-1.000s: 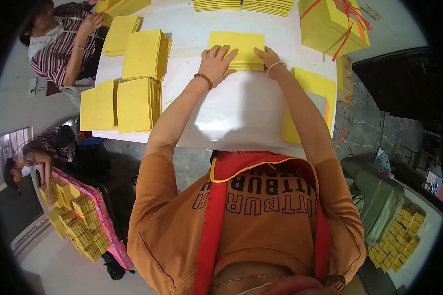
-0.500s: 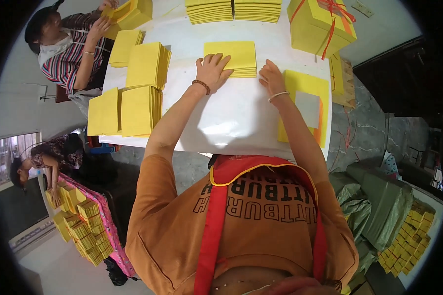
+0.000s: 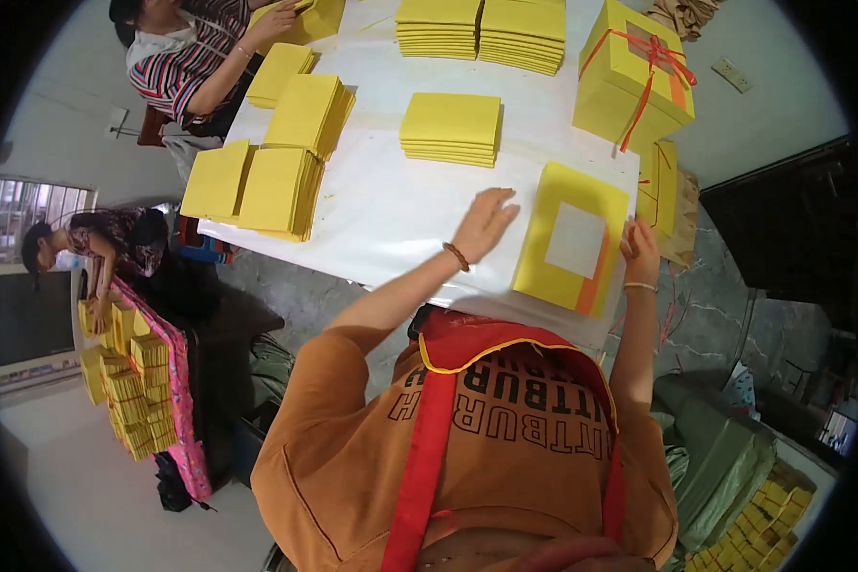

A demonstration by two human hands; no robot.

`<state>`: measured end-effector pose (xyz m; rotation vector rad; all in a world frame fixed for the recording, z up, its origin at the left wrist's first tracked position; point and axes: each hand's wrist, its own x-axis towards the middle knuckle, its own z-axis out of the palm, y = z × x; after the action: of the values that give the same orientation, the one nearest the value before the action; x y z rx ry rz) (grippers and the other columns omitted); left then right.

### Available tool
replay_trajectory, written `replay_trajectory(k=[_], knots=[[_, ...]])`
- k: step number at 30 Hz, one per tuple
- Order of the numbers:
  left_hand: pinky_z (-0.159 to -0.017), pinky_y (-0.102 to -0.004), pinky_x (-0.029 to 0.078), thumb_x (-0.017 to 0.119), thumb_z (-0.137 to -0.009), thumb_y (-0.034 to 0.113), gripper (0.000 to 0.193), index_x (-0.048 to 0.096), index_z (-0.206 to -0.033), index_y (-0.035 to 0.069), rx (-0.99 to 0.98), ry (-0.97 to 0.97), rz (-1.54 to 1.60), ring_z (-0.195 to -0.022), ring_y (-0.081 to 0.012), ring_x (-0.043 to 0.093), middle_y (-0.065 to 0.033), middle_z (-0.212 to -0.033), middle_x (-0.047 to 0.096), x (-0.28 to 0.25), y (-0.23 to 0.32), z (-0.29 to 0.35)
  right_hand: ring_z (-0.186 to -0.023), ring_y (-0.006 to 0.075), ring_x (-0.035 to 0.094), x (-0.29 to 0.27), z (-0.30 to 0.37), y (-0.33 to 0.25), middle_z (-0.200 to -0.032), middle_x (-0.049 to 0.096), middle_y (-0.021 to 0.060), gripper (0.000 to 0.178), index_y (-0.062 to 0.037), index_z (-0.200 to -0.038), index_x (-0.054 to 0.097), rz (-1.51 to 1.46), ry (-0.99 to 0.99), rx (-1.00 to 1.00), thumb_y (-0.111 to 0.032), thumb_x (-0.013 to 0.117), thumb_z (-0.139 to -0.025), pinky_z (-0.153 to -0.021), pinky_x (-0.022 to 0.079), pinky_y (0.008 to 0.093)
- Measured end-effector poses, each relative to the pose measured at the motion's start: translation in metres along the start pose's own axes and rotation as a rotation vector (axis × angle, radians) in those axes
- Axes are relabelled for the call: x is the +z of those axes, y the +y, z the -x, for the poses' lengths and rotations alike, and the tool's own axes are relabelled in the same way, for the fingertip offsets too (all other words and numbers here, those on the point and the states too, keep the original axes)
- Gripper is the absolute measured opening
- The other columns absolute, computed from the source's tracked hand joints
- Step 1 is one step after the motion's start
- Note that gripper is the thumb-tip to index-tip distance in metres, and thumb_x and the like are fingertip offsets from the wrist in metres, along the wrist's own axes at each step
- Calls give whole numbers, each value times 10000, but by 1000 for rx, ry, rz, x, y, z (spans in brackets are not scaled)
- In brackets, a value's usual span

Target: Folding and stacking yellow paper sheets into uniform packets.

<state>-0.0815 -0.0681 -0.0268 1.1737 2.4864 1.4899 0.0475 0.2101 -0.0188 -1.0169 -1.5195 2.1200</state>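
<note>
Across the upper part of the view, twelve o'clock being the far edge, stretches one white table (image 3: 377, 224). Two co-workers are in sight, a striped-top person (image 3: 195, 71) at the table's ten o'clock and a bent-over person (image 3: 114, 238) well off its eight o'clock. One yellow box (image 3: 615, 91) stands at two o'clock. One yellow panel (image 3: 537, 257), bearing one pale rectangle and one orange strip, lies at four o'clock between the person's hands. At least four yellow piles (image 3: 300, 110) crowd together from eight to ten o'clock. Two layered yellow stacks (image 3: 439, 29) sit side by side between twelve and one. One smaller stack (image 3: 451, 124), roughly five layers, rests near the centre. The left hand (image 3: 486, 224) is empty, fingers loosely spread, at the panel's nine o'clock. The right hand (image 3: 641, 248) is at its three o'clock, fingers bent by the table edge; whether it grips anything, I cannot tell. One red ribbon (image 3: 656, 50) is tied round the box. Two bracelets (image 3: 456, 255) show, one per wrist.
</note>
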Motion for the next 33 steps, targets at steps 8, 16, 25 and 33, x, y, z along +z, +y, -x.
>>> replay_trajectory(k=[8,16,25,33], knots=[[-955,-294,333,532,-878,258,575,290,-1331,-3,-593,112,626,-1114,-200,415,-147,-1287,400,69,32,17,-1175,199,411,-17,20,50,-1335,374,97,501,-55,-1358,279,-237,-70,-19,-158,475,-909,-950,361,314],[-1019,-282,273,524,-866,118,581,235,-1347,-33,-529,54,640,-1248,-209,332,-158,-1340,365,72,31,18,-1255,234,317,-8,23,50,-1416,236,158,576,-2,-1377,176,-300,-253,-14,-90,461,-885,-1017,278,323],[-1009,-285,283,516,-859,48,597,202,-1364,-6,-529,96,641,-1237,-196,333,-140,-1347,342,66,34,22,-1251,251,320,6,17,41,-1375,294,195,647,36,-1370,123,-297,-324,35,-70,504,-857,-1019,266,326],[-1012,-294,285,530,-850,45,609,199,-1357,-14,-520,48,689,-1227,-207,353,-151,-1322,371,56,29,20,-1242,243,333,15,22,45,-1379,284,185,669,22,-1369,132,-375,-205,84,-61,534,-840,-1008,296,330]])
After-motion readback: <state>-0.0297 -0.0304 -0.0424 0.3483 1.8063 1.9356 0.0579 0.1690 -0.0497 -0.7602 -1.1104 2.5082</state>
